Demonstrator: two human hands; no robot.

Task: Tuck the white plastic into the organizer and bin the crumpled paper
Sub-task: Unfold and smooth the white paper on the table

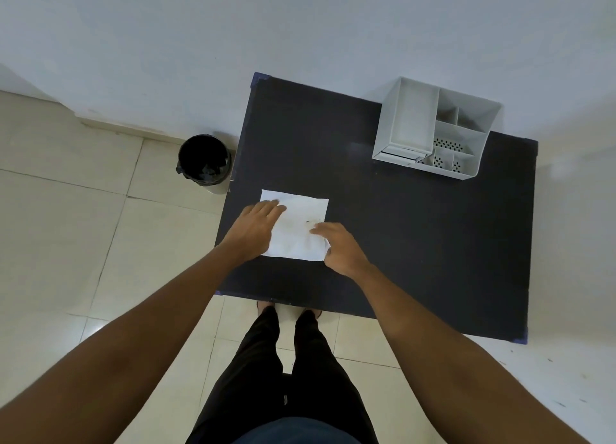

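Note:
A flat white sheet (300, 223) lies on the dark table (416, 237) near its left side. My left hand (256, 227) rests flat on the sheet's left part, fingers stretched out. My right hand (340, 247) sits on the sheet's lower right corner, where the edge looks slightly lifted under the fingers. A white organizer (433, 130) with several compartments stands at the table's far right. No crumpled paper is visible on the table.
A round bin (205, 163) with a black liner stands on the tiled floor just left of the table, by the wall. My legs in black trousers are at the table's near edge. White walls close off the far side.

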